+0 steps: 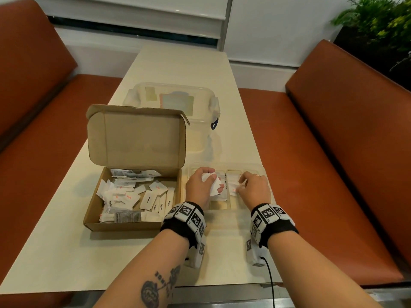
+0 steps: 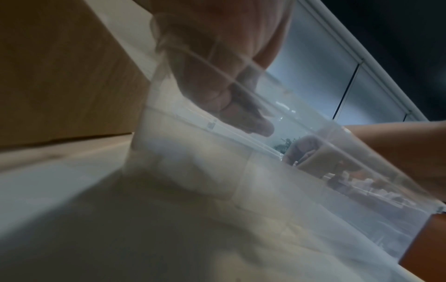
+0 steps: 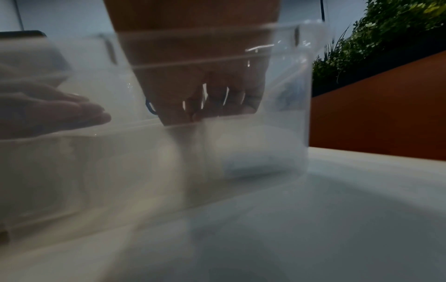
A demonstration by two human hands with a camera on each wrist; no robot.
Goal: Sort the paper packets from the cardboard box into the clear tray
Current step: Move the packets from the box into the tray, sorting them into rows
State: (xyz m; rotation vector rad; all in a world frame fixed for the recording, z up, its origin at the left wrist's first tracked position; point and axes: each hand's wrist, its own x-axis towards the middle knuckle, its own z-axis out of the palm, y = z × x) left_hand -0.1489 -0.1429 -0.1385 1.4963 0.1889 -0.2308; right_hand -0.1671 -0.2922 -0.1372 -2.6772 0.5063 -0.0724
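An open cardboard box (image 1: pixel 93 221) on the table holds several white paper packets (image 1: pixel 133 196). Right of it lies the clear tray (image 1: pixel 260 168) with divided compartments. My left hand (image 1: pixel 203 185) hovers over the tray's left part and grips a bunch of white packets (image 1: pixel 211 181). My right hand (image 1: pixel 251 185) reaches into a middle compartment, its curled fingertips on a packet (image 1: pixel 233 190) lying there. Both wrist views look through the tray's blurry clear wall (image 2: pixel 217 152) (image 3: pixel 241 152) at the fingers (image 2: pixel 241 110) (image 3: pixel 217 106).
A clear lidded storage tub (image 1: pixel 173 101) stands behind the box and tray. The box lid (image 1: pixel 135 138) stands upright. Orange bench seats (image 1: pixel 333 174) flank the narrow cream table (image 1: pixel 66 252). A plant (image 1: pixel 378 23) is at the far right. A black cable (image 1: pixel 270 276) trails from my right wrist.
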